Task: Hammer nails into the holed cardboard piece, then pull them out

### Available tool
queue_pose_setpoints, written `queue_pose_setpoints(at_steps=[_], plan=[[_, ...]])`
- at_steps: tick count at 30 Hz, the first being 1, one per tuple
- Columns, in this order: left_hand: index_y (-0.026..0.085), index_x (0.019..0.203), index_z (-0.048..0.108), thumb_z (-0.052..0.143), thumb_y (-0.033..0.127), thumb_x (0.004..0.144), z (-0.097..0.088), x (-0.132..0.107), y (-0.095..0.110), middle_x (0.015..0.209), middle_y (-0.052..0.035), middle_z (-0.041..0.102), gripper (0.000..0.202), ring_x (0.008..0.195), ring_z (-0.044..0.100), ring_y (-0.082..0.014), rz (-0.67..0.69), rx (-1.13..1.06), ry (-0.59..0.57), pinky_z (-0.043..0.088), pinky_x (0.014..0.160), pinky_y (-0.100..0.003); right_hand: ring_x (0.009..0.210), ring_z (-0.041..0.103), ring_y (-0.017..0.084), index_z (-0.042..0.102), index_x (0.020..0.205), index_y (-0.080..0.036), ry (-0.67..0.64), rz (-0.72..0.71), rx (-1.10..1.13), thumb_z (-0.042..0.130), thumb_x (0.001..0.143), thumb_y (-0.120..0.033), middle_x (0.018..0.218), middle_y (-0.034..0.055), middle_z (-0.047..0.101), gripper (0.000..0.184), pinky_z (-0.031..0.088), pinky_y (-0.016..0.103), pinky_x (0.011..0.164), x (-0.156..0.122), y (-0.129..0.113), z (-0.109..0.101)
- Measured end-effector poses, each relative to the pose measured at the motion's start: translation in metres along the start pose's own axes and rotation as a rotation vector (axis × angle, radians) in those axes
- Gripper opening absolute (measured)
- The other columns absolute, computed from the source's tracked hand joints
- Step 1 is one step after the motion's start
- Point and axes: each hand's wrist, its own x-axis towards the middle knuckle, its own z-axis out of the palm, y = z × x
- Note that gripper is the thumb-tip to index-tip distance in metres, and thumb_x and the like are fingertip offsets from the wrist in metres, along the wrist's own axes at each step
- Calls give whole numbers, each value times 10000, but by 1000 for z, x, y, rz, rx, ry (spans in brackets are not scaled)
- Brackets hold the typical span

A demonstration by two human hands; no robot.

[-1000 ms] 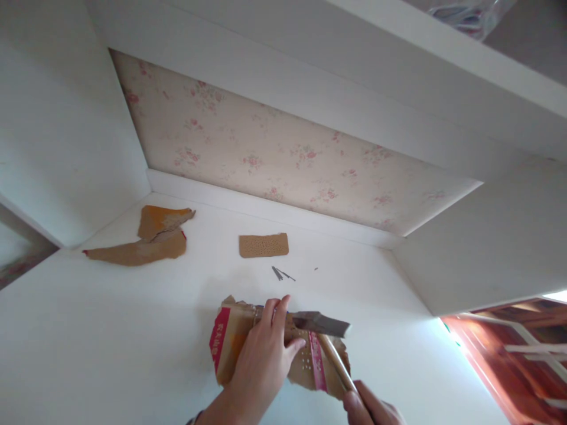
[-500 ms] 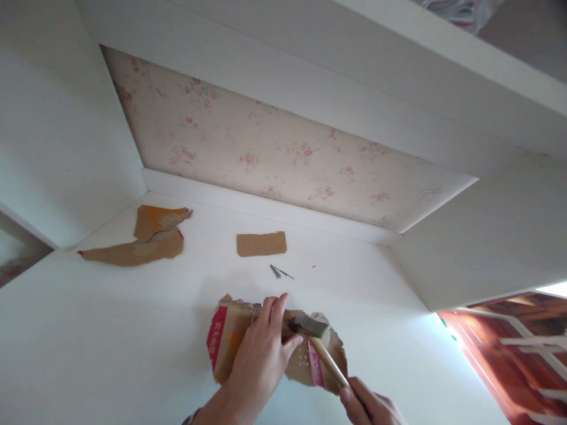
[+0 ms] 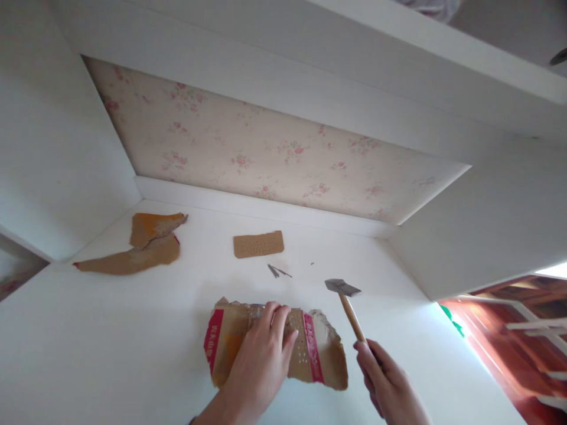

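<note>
A torn piece of brown cardboard (image 3: pixel 334 354) with pink printed strips lies on the white surface in front of me, with rows of small holes near its middle. My left hand (image 3: pixel 266 348) presses on it, fingers bent over its upper part and thumb close by; whether a nail is under the fingers I cannot tell. To the right, my right hand (image 3: pixel 381 372) grips the wooden handle of a hammer (image 3: pixel 351 313). Its metal head is raised, up and right of the cardboard, apart from it. Beyond the cardboard lie several loose nails (image 3: pixel 274 271).
A small rectangle of cardboard (image 3: pixel 258 244) dotted with holes lies behind the nails. Torn cardboard scraps (image 3: pixel 133 258) rest at the far left. White panels stand left and right, a floral back wall (image 3: pixel 266 153) behind, and a white shelf (image 3: pixel 398 41) overhangs above.
The hammer has swung from over the cardboard, beside my left hand, up and to the right with my right hand. My left hand stays on the cardboard. The view has shifted slightly.
</note>
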Motion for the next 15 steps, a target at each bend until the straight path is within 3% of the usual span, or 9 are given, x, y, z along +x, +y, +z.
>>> queue_pose_setpoints(at_steps=[2,5,8,12,14,15], plan=[[217,1176,566,491,210,981,-2,-2,0,1147,-65,610,209,875,700,-202,57,22,-15,617,768,-372,454,430,130,607,799,-235,37,27,15,511,785,-756,517,-67,435,531,298,224,376,14,5,-2],[193,1169,607,416,212,1009,-4,-4,-1,1124,-82,633,250,895,695,-205,151,83,17,606,805,-371,457,451,129,607,792,-227,66,70,88,578,729,-748,519,-71,447,525,330,224,382,31,10,-1],[180,1158,639,390,206,1011,-5,-8,-1,1097,-90,651,291,916,687,-200,206,118,69,594,806,-337,421,410,97,585,821,-221,80,110,160,569,742,-739,541,-88,426,524,289,198,366,35,10,4],[266,1105,689,529,323,964,-12,-17,-3,1097,-51,672,220,939,665,-225,263,203,93,551,852,-385,376,271,37,565,909,-228,22,195,311,528,807,-731,592,-102,401,515,159,156,377,12,6,3],[320,1146,681,592,440,922,-15,-23,-6,1134,-33,678,270,992,647,-252,308,288,79,493,929,-441,400,327,57,593,906,-236,-30,191,301,514,820,-743,596,-77,443,520,187,164,379,-6,2,-4],[340,1177,669,603,491,905,-16,-25,-7,1146,-26,680,318,1011,638,-258,329,328,69,458,960,-456,421,390,79,615,872,-236,-44,163,237,518,819,-744,599,-55,489,520,258,183,380,-14,-1,-8]])
